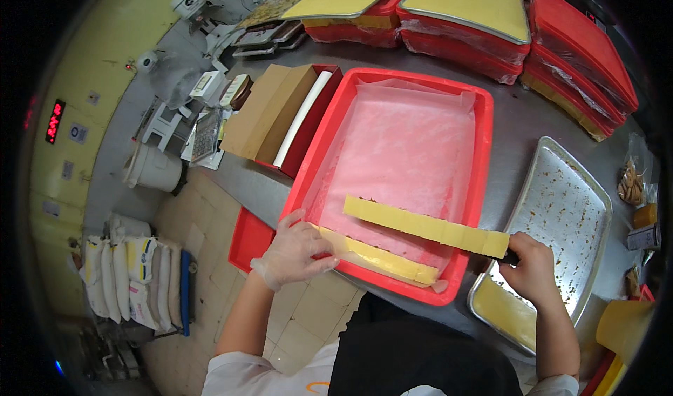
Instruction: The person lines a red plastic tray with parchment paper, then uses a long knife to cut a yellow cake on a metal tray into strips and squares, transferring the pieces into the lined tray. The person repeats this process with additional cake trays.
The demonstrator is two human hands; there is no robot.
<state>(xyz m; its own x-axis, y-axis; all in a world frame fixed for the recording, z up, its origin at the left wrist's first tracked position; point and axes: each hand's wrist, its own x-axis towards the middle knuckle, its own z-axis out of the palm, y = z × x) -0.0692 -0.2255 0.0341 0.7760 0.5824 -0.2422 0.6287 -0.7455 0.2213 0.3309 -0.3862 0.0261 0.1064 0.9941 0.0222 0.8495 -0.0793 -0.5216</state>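
My left hand (pixel 298 249), in a clear plastic glove, rests at the near left corner of a red plastic tray (pixel 485 148). Its fingers touch the lining paper beside a yellow cake strip (pixel 389 259) lying along the tray's near side. Whether they pinch the paper cannot be told. My bare right hand (pixel 531 267) grips the black handle (pixel 509 258) of a long flat tool, its blade mostly hidden. Along that blade lies another yellow cake strip (pixel 426 226), raised over the tray. Translucent paper (pixel 399 138) lines the tray.
Right of the tray, a metal baking sheet (pixel 562 212) holds crumbs and a yellow cake piece (pixel 502 304). An open cardboard box (pixel 278 112) contains a white paper roll (pixel 302 120). Red trays (pixel 578 54) stand stacked behind, some beneath yellow-topped sheets (pixel 465 6). Sacks (pixel 131 280) stand lower left.
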